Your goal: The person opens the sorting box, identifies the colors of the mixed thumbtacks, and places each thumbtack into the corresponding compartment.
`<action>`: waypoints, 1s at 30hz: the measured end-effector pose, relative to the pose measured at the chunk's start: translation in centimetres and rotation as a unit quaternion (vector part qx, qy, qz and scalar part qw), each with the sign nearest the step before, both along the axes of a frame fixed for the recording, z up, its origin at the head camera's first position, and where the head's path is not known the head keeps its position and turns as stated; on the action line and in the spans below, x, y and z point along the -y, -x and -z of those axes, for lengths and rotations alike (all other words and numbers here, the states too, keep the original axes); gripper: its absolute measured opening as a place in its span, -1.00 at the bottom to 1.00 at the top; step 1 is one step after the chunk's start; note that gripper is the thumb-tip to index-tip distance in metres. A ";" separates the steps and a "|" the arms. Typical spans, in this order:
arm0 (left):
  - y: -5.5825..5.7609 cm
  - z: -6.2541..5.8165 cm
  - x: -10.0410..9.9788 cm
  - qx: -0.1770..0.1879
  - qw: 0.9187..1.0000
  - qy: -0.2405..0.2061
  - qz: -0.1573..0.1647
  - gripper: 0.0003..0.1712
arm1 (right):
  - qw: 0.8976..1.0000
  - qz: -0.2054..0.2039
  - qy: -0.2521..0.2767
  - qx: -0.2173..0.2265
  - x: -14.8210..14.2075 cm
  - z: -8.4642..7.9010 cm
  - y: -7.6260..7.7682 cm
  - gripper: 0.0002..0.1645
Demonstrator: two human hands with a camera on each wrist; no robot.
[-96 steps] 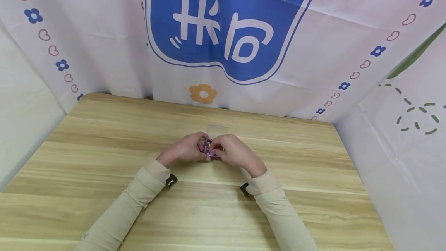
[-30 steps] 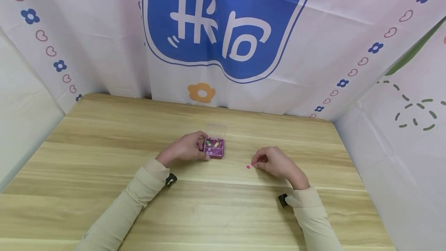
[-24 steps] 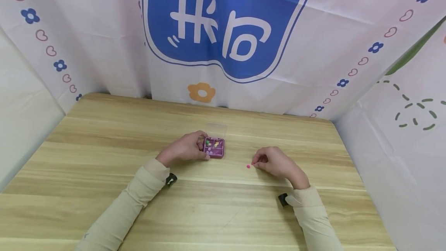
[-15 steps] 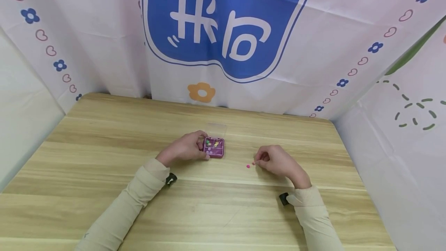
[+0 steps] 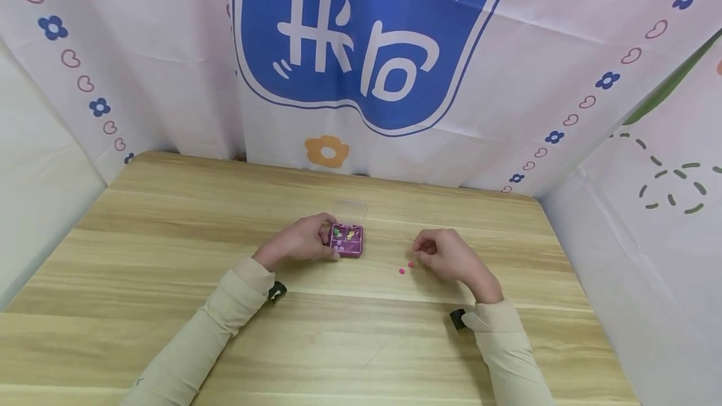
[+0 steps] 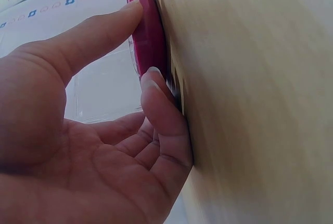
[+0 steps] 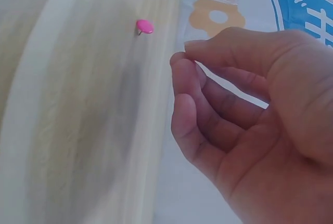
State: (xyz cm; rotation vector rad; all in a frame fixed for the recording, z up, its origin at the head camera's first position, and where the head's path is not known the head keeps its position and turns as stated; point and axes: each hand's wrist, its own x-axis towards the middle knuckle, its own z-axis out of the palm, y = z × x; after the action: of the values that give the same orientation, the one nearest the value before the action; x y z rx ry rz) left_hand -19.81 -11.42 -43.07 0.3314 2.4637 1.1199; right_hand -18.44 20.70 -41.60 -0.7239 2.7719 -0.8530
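Note:
In the head view my left hand grips the left side of a small purple compartment box. Its clear lid lies folded back behind it. Green, yellow and pale lilac small pieces sit in its compartments. In the left wrist view my thumb is on the rim of the box and a fingertip is at its lower edge. Two pink thumbtacks lie on the table; the nearer one is just beyond my right hand in the right wrist view. That hand's thumb meets the index finger, with nothing visible between.
The wood-grain table reaches back to a white printed curtain with a blue sign. More white cloth hangs along the right side. A small black device is at the right cuff, another at the left.
My right hand moved from over the box to the right, down to the pink thumbtacks. Since then its fingers have lifted off the farther one. The left hand stays at the box.

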 end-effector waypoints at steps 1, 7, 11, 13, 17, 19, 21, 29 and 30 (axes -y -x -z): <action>0.0 0.0 0.0 0.000 1.000 0.000 0.000 -0.07 | 1.000 -0.001 0.002 0.000 0.1 0.0 0.1 -0.92; -0.1 -0.1 0.0 -0.002 1.000 0.004 0.002 -0.08 | 1.000 -0.013 0.010 0.000 0.9 -0.3 0.5 -0.92; -0.1 -0.1 0.0 -0.005 1.000 0.002 0.004 -0.09 | 1.000 -0.026 0.011 0.003 1.5 -0.6 0.7 -0.93; -0.1 -0.1 0.1 -0.005 1.000 0.002 0.005 -0.09 | 1.000 -0.029 0.009 0.001 1.9 -0.7 0.8 -0.92; -0.1 -0.1 0.1 -0.007 1.000 0.003 0.005 -0.08 | 0.999 -0.033 0.006 -0.003 2.6 -0.9 1.1 -0.89; -0.1 -0.1 0.1 -0.006 1.000 0.003 0.004 -0.08 | 0.999 -0.036 0.006 -0.001 3.0 -0.9 1.3 -0.89; -0.1 -0.1 0.1 -0.006 1.000 0.003 0.003 -0.08 | 0.999 -0.037 0.006 0.005 3.5 -1.0 1.4 -0.90; -0.1 -0.1 0.1 -0.006 1.000 0.003 0.002 -0.08 | 0.998 -0.062 0.013 0.000 5.5 -1.3 1.7 -0.92; -0.1 -0.1 0.1 -0.005 1.000 0.003 0.002 -0.08 | 0.998 -0.064 0.013 -0.001 5.8 -1.3 1.8 -0.92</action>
State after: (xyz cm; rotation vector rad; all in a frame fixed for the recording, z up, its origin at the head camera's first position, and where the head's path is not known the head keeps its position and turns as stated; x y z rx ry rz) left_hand -19.72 -11.48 -43.00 0.3410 2.4741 1.1130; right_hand -20.21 14.93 -40.31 -0.8963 2.6856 -0.8650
